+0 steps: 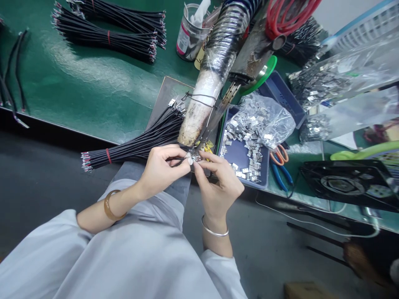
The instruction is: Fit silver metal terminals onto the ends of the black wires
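My left hand [162, 171] is closed in a pinch at the front edge of the bench, on what looks like the end of a black cable; a small white piece shows at its fingertips. Against it, my right hand [220, 178] pinches a small metal USB connector [196, 158] between thumb and fingers. The fingertips of both hands almost meet, and the exact joint is too small to make out. Behind my left hand lies a bundle of black cables [140, 143], tied with a red band, some with metal plugs at the far end. A soldering iron [232, 89] points down just above my hands.
A taped fume hose [202, 89] hangs beside the iron. Right of my hands, a blue tray [264, 168] holds loose connectors and a plastic bag [274, 118]. Pliers [282, 174] and a black fan [346, 182] lie farther right. More cable bundles [106, 37] and a cup [187, 39] stand behind.
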The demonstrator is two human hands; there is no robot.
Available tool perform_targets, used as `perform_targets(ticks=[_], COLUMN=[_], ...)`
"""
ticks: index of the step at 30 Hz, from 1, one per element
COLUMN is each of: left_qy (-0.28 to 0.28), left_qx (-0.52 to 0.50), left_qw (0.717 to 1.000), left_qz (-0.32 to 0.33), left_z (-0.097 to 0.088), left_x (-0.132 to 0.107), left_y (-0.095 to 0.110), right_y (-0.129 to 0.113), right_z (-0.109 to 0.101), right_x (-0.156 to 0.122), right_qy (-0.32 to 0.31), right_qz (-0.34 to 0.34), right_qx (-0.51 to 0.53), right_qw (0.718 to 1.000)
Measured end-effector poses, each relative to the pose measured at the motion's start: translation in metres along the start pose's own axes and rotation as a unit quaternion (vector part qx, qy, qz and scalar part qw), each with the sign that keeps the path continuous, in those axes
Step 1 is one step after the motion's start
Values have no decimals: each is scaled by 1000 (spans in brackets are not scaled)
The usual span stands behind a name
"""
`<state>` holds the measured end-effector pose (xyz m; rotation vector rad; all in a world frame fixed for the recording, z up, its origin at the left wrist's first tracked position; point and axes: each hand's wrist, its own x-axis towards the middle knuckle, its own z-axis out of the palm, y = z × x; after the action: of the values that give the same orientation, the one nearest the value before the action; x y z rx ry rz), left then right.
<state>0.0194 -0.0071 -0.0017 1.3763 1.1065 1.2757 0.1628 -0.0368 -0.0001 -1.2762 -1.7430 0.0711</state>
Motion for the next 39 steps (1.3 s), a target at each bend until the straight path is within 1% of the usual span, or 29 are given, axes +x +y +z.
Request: perform_targets(ticks=[6,14,21,26,29,31,34,36,38,39], left_qy=[2,1,10,18,21,15,-11,-23,-31,-36], left_qx=[-7,-35,-29,-4,5,-5,-26,-32,-23,-11], left_qw=[1000,996,998,999,999,999,997,995,996,997], left_qz=[-21,-78,-55,-27,-29,-44,-77,-92,-86,-74], left_z=[1,4,6,4,3,3,2,2,1,1], left_x=[0,-2,-1,0,0,0,1,0,-1,-2], left_y=[-1,-2,4,6,6,6,5,5,5,4], right_y=[-1,-2,-1,-3,-4,-5,-3,-1,1,2], right_z=[1,2,5,5,4,3,2,1,1,0], right_x=[1,1,2,3,2,0,-4,-6,-7,-7], right_qy=[4,6,20,35,36,34,27,23,29,34], right_qz=[-5,-4,-6,-12,-20,-34,-68,-77,-58,-34], right_qx=[3,-1,-16,-18,-29,-39,-55,-62,-57,-47], right_qw=[1000,1000,1000,999,999,998,996,995,996,998])
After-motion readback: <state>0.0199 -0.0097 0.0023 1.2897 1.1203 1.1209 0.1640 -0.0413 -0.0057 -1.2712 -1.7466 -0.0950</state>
